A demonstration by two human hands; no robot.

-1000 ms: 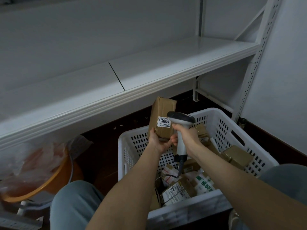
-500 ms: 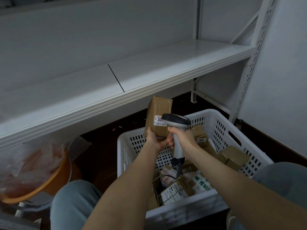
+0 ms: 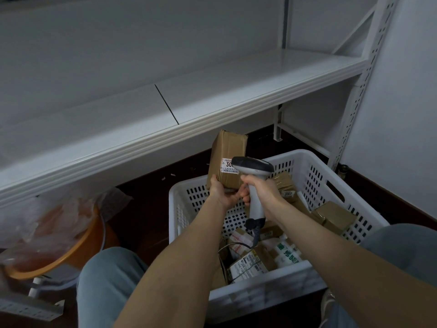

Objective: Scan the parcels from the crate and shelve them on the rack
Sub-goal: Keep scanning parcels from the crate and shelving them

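Orange plastic basin (image 3: 78,254), draped with a clear bag (image 3: 42,221), is recorded on the floor, well to the left of both grips. Left hand (image 3: 222,194) is noted clasped round the lower end of a brown cardboard parcel (image 3: 230,150), with fingers curled beneath it and the thumb up its left edge. The parcel is held upright, raised over the far-left corner of the crate and below the front lip of the rack shelf (image 3: 236,86). A white label (image 3: 225,165) on the parcel face sits just above this grip and is partly covered by the scanner head. Close against the left hand, on its right, the right hand (image 3: 262,192) is clenched round the handle of a grey-and-white scanner (image 3: 254,165), whose head is held just beside the label. A dark cable (image 3: 256,233) is seen running down from the handle base, below the right grip, into the white perforated crate (image 3: 272,292). Beneath and to the right of both grips, further parcels (image 3: 335,216) lie loose in the crate. A perforated rack upright (image 3: 369,67) stands at far right.
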